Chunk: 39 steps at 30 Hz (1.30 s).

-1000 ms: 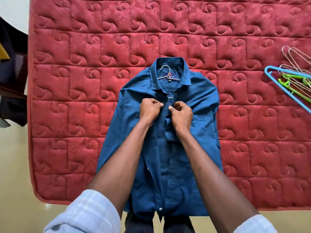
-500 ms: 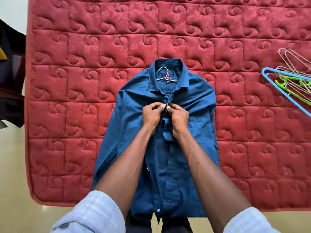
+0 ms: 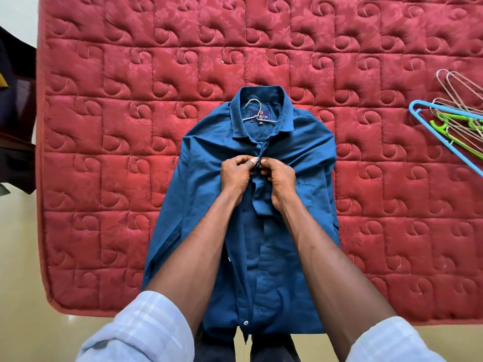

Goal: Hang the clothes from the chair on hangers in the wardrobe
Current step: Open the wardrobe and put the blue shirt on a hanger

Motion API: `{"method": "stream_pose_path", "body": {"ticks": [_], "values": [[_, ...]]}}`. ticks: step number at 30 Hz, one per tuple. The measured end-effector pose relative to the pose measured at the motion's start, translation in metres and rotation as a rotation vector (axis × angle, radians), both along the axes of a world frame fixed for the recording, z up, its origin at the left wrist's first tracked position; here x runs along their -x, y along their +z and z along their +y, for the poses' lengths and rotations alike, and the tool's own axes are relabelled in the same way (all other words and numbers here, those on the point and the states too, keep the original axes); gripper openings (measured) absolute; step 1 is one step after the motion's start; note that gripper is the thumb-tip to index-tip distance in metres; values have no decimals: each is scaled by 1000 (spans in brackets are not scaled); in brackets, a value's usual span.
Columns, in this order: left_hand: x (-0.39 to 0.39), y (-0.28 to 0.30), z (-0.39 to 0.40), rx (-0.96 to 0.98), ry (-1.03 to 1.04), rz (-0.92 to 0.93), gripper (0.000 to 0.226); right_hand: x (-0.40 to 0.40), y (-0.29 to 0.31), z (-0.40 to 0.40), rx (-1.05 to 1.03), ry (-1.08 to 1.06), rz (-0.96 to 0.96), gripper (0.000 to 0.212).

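Observation:
A blue collared shirt [image 3: 198, 194] lies flat, front up, on a red quilted mattress [image 3: 125, 142]. The hook of a white hanger [image 3: 254, 108] shows inside its collar. My left hand [image 3: 236, 173] and my right hand [image 3: 278, 177] meet at the upper chest, each pinching one edge of the shirt's front placket around a button. The fabric is pulled taut between them. Lower down the front hangs unbuttoned, with a white button [image 3: 245, 323] showing near the hem.
A pile of spare hangers [image 3: 454, 118], blue, green and wire, lies on the mattress at the right edge. Dark clothes on a chair [image 3: 15, 142] show at the left edge. A pale floor [image 3: 23, 296] runs along the mattress's left and near sides.
Both hands have slid a little up the placket toward the collar and come together until their fingertips meet. The shirt front is drawn tighter.

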<state>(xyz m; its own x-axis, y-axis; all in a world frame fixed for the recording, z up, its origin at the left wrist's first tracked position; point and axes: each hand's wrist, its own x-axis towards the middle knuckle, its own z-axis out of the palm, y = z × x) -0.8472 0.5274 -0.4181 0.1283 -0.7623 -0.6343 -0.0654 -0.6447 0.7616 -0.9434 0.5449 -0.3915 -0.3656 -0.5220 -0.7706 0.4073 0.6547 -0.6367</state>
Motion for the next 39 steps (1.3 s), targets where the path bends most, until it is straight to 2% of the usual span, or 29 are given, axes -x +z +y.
{"method": "stream_pose_path", "body": {"ticks": [9, 13, 22, 24, 26, 28, 33, 36, 37, 39], "values": [[-8, 5, -3, -48, -17, 159, 11, -3, -6, -1, 32, 54, 25, 11], [-7, 3, -4, -29, -53, 94, 10, -5, -9, 1, 41, 56, 6, 6], [-10, 3, -8, -36, -80, 49, 17, -2, -8, -2, 9, 149, -37, 18], [-12, 3, -10, 82, -198, -67, 16, 0, -6, -4, 9, 182, -58, 19], [-14, 2, -13, 335, -401, -351, 13, 4, -2, -9, -2, 204, -60, 24], [-13, 1, -14, 530, -515, -516, 15, 6, -3, -14, -17, 191, -65, 25], [-14, 2, -5, 547, -324, -613, 19, 6, -5, -9, -8, 79, -22, 23], [-28, 12, 15, 542, -128, -574, 7, 9, -3, 5, 65, -22, 8, 18], [-33, 13, 24, 494, -86, -530, 4, 9, -2, 12, 94, -19, 77, 15], [-42, 12, 44, 351, -51, -400, 6, 4, 2, 31, 168, 103, 349, 8]]}}
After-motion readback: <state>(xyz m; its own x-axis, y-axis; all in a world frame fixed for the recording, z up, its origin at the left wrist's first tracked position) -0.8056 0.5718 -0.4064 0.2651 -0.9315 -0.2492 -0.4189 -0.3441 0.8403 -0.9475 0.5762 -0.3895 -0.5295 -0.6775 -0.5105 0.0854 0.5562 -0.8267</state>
